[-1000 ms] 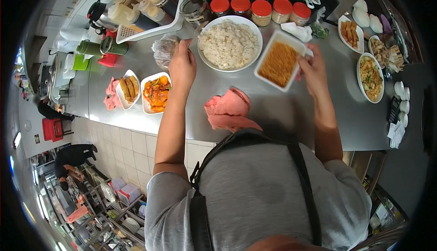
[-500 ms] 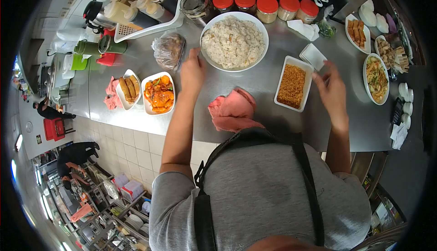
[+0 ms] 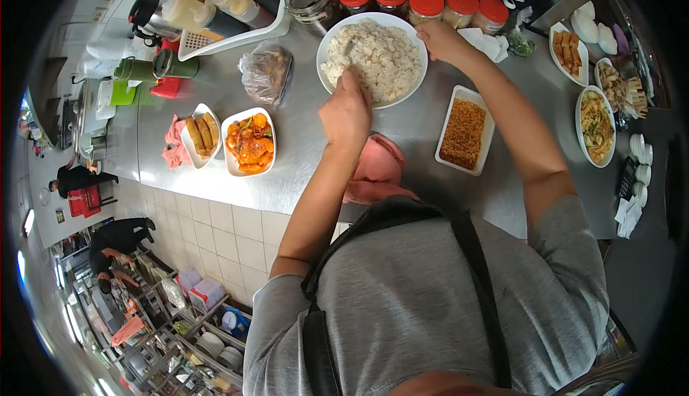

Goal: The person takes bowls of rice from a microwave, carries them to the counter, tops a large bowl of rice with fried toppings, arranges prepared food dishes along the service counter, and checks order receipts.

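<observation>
A white bowl heaped with cooked rice stands at the back of the steel counter. My left hand is closed at the bowl's near left side, fingertips over the rice. A faint greyish streak shows in the rice above them, but I cannot make out what the fingers hold. At the bowl's right rim, my right hand pinches the edge. Under my right forearm lies a white rectangular dish of brown crumbly topping. A crumpled pink cloth rests below my left wrist.
Red-lidded jars line the back. Left are a tied plastic bag, a dish of orange saucy food, a plate of rolls and a bottle basket. A noodle bowl sits right. Two people work far left.
My left hand has moved right from beside the bowl to over its near edge. My right hand has left the small white dishes and gone up to the bowl's right rim.
</observation>
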Tool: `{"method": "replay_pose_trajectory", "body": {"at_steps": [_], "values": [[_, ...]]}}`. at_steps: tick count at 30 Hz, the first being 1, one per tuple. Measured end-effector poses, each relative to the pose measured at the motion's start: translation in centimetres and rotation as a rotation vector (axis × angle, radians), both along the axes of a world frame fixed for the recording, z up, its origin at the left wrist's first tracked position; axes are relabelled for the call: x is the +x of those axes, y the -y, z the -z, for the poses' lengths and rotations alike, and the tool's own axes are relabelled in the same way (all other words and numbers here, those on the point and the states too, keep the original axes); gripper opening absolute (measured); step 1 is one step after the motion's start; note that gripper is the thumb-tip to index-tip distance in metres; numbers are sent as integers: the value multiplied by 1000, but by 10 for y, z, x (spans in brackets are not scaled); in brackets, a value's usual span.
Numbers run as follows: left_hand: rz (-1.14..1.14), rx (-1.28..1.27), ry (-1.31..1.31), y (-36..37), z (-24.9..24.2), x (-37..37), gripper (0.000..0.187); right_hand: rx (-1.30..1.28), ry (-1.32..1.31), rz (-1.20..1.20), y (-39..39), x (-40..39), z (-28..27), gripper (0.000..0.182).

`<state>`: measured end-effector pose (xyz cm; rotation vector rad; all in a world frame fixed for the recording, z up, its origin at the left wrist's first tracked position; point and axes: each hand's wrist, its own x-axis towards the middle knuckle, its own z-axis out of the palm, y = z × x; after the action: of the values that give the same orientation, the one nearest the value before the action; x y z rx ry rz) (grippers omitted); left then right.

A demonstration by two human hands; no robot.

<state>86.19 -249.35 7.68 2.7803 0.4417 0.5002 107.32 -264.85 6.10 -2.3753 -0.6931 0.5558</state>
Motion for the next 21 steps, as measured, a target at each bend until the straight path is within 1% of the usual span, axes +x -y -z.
{"method": "replay_pose_trajectory", "body": {"at_steps": [1,2,4,5,7,8,10,11,13,14,16,17,19,20,21], "values": [[25,13,13,4,-4,-1,31,21,104,-3,-2,0,6,21],[23,12,11,4,-3,-2,31,20,102,-5,-1,0,10,21],[97,45,-37,3,-2,-3,34,-10,228,17,3,-10,-2,19],[98,49,-36,-1,-4,-4,34,-7,228,20,7,-13,-11,19],[88,49,12,-11,-10,-9,39,-165,-23,-22,17,-22,-25,18],[96,52,12,-13,-15,-13,39,-162,-23,-15,23,-26,-23,18],[94,-36,25,-11,-25,-26,42,-18,-42,-72,41,-36,-16,20],[95,-54,40,-5,-25,-32,42,-18,-45,-64,48,-39,-13,20],[135,-25,32,1,-13,-37,43,59,-151,-67,55,-45,-11,23],[169,3,25,3,-9,-40,44,60,-155,-69,58,-47,-10,23],[180,-19,34,4,-11,-40,44,207,-150,54,60,-54,-8,27],[181,-12,47,2,-15,-39,43,208,-154,51,58,-55,-5,27],[172,-24,96,-2,-29,-36,40,272,0,84,52,-54,-5,29],[175,-21,102,-6,-35,-33,40,275,7,86,49,-51,-6,29],[128,-9,110,-11,-41,-26,38,217,0,56,44,-49,-12,25]]}}
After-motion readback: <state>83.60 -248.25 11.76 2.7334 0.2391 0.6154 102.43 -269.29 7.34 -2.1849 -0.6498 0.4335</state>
